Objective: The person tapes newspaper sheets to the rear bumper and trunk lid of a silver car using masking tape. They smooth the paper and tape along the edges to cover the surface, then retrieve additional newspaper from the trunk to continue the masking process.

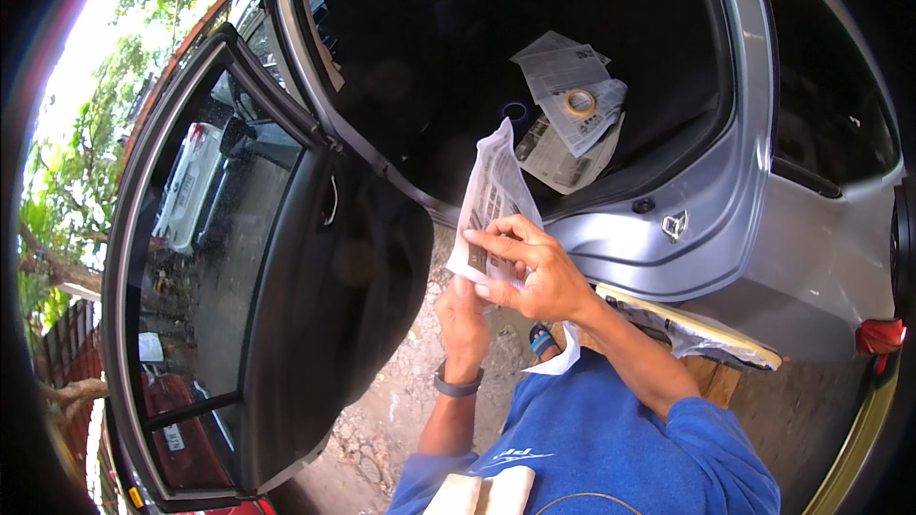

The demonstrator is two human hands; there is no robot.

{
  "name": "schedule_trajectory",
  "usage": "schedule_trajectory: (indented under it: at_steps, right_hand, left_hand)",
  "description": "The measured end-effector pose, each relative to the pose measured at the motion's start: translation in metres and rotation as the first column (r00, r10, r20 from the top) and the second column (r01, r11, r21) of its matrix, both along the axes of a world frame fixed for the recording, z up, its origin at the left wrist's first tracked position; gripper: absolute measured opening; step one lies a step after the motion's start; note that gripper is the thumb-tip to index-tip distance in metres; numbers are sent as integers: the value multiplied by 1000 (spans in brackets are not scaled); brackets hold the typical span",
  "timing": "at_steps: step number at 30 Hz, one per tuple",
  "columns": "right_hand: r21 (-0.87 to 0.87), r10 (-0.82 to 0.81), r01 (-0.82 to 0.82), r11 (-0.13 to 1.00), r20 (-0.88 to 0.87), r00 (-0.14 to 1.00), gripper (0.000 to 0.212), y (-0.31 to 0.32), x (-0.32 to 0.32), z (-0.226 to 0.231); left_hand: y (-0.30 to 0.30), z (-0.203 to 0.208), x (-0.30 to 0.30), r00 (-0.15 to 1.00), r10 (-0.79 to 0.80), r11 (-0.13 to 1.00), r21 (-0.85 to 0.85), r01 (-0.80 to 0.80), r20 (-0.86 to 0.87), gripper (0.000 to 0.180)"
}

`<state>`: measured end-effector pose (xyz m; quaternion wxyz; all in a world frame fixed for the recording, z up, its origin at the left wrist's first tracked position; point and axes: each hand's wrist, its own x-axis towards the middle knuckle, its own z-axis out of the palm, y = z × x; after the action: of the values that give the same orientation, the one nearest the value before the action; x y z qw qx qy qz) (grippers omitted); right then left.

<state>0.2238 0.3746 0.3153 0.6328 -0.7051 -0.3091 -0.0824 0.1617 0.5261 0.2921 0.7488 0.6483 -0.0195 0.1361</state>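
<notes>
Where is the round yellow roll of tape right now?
In the head view, the tape roll lies right of centre, toward the top, on loose grey newspaper sheets inside the open-doored silver car, beyond the right hand.

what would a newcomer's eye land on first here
Probably the pale newspaper sheet at the centre, gripped by the right hand, with the left hand at its lower edge. Beyond it, inside the silver car, a yellow tape roll stands out on some loose newspaper sheets. The big open door fills much of the left side.
</notes>
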Motion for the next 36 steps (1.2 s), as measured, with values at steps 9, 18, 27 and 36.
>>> schedule_trajectory:
  at_steps: [9,18,27,36]
  right_hand:
    - [188,120,-106,976,-66,991,29,0,-4,-10]
    - [283,235,-152,947,-288,928,26,-11,-7,-8]
    - [325,255,-146,934,-322,912,27,-11,-6,-9]
    - [313,239,-129,941,-348,907,28,-11,-4,-13]
  left_hand:
    - [-7,4,9,948,151,909,337,-244,280,48]
    - [-9,12,8,922,86,787,543,-295,377,48]
    - [-11,6,11,927,94,816,505,-281,364,50]
    - [-12,0,13,947,81,831,504,-236,310,50]
